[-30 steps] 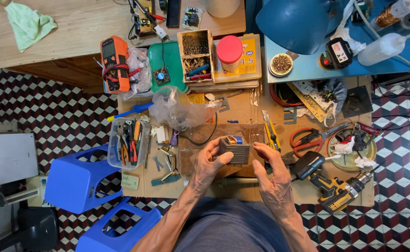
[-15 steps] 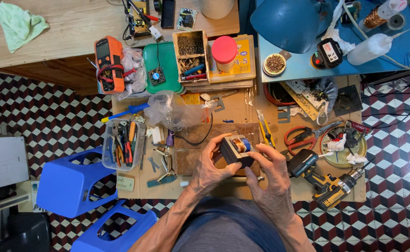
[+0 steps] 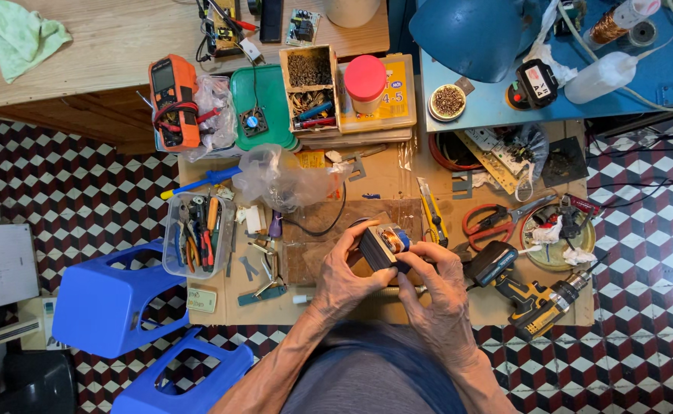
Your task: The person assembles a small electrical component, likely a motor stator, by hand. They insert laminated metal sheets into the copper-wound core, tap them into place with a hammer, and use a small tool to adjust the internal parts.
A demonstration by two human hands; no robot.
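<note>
The small dark boxy part with copper-coloured windings (image 3: 383, 244), which lay flat between the hands a second ago, is now tipped up on edge and turned, its coppery face showing toward the right. Both hands have lifted it just clear of the worn brown cardboard-covered workbench (image 3: 367, 172), near the front edge.

The left hand (image 3: 346, 274) comes in from below, wrist bent, fingers curled over the top and left side of the part, thumb tucked beneath. It is closed firmly around it. The right hand (image 3: 438, 295) mirrors it from the other side, fingers folded, tips pressing the part's right and lower edge. That's a closed pinch too, so both hands share the one piece.

Counting round the bench: two blue plastic stools (image 3: 114, 299) on the left over the checked floor, one clear plastic tub of pliers and screwdrivers (image 3: 192, 244) left of the hands, one orange handheld multimeter (image 3: 172, 100) further back, one red-lidded jar (image 3: 365, 80) on a yellow box, one pair of red-handled scissors (image 3: 497, 218) to the right, and one yellow-and-black cordless drill (image 3: 532, 295) lying just beside the right hand. One crumpled clear plastic bag (image 3: 283, 180) sits behind the hands.
</note>
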